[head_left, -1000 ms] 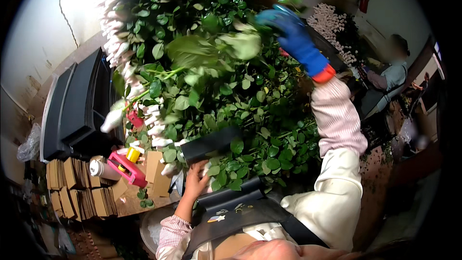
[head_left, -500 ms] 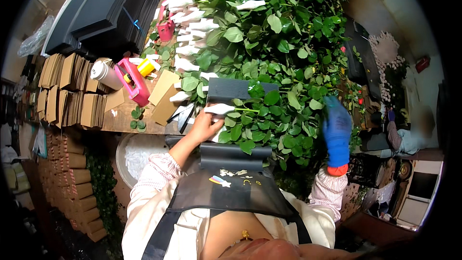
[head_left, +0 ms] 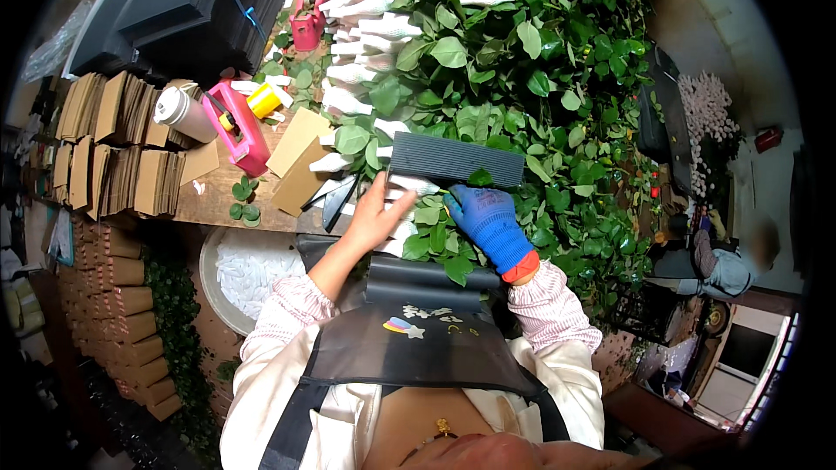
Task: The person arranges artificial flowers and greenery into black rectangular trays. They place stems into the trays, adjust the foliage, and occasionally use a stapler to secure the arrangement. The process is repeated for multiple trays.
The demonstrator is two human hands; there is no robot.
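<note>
Head view: resting the bare left hand [head_left: 373, 219] over the near edge of the bench [head_left: 205, 200], holding finger and thumb apart on either side of a white-sleeved bud [head_left: 414, 184]; not being able to tell if pinching it. Curling the blue-gloved right hand [head_left: 483, 213] among green leaves [head_left: 457, 270] just right of the bud, bending the fingers in; not being able to tell if gripping a stem. Finding the bud close to the near edge, just below a black ridged block [head_left: 457, 159] and right of some scissors [head_left: 335, 202].

Seeing a long row of more white-sleeved buds [head_left: 353, 74] going toward the far edge, along the left side of a big leafy heap [head_left: 557, 122]. Judging by that row, being a good way along, with lots of buds already wearing sleeves. Counting this bud as sleeved too, at the near end of the row. Guessing at more left, going by white bits [head_left: 257, 270] in a round tub [head_left: 209, 283] below the near edge; not being able to tell if seeing spare sleeves. Also spotting a pink holder [head_left: 239, 135] toward the left edge.
</note>
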